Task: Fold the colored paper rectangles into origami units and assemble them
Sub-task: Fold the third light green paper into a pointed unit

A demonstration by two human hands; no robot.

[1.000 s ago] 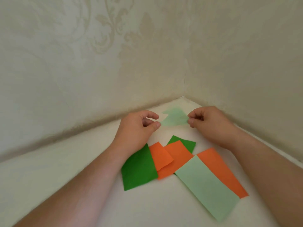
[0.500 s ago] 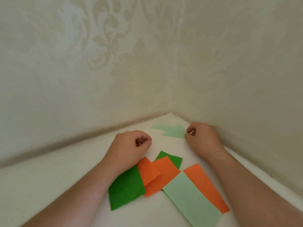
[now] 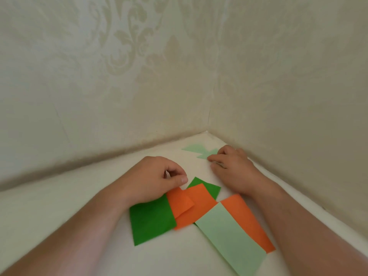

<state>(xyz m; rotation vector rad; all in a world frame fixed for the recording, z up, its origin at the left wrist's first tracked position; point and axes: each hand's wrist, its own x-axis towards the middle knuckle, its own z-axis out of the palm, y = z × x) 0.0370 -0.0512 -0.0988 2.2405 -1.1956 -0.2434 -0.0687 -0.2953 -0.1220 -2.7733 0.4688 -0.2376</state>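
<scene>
The folded pale green unit [image 3: 199, 152] lies flat on the white worktop [image 3: 79, 206], close to the corner where the two walls meet. It is thin paper, so I judge it very light, easy to bend, and likely to slide on the smooth surface. Its creases are the stiffest part, so it is best pinched at a folded edge, not at a loose point.

The right hand [image 3: 229, 168] rests on the near end of this unit, with curled fingers pressing the paper down. The left hand [image 3: 159, 180] is further from the corner, its fingers curled toward the thumb; it seems to hold nothing.

Still further from the corner lies the loose pile: two dark green rectangles [image 3: 151, 218], orange sheets [image 3: 191, 208] that overlap them, and a long pale green rectangle [image 3: 231, 238] lying across another orange sheet.
</scene>
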